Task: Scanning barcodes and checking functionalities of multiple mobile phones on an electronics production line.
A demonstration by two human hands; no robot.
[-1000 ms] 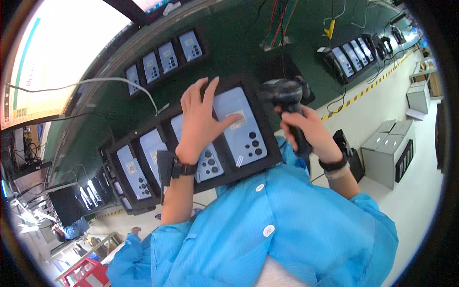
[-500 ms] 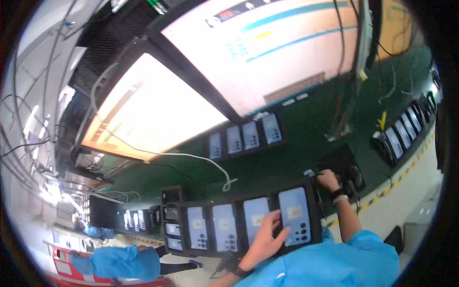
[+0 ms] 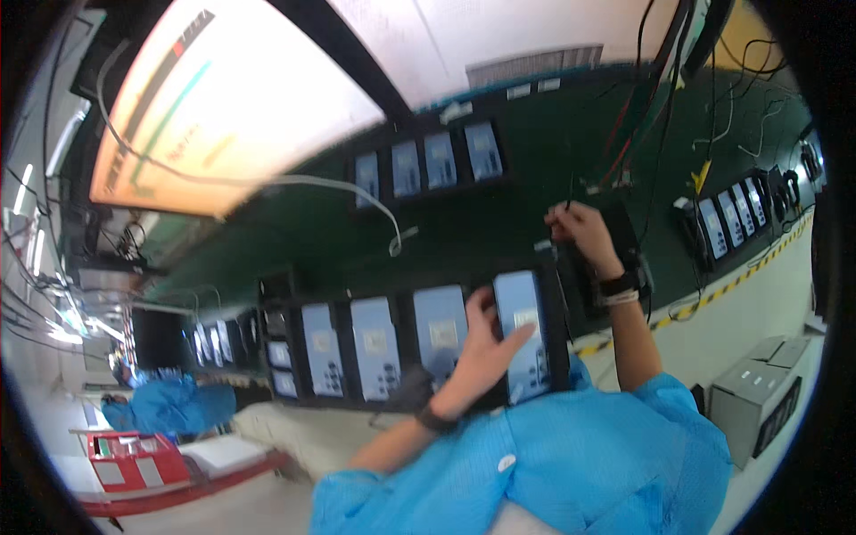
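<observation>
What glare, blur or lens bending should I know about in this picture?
In the head view, the left monitor glares almost white, washing out much of its content; the striped floor tape bows with the fisheye, and the corners go black; the left hand looks soft, the dark shape by its wrist is smeared, and the phones' labels are too blurred to read.

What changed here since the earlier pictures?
The right hand has let go of the black handheld device, now indistinct, and moved out past the near tray; whether it holds anything is unclear. The left hand has drawn back toward the body, thumb over the rightmost phone. Phones in this and the far tray look unmoved.
</observation>
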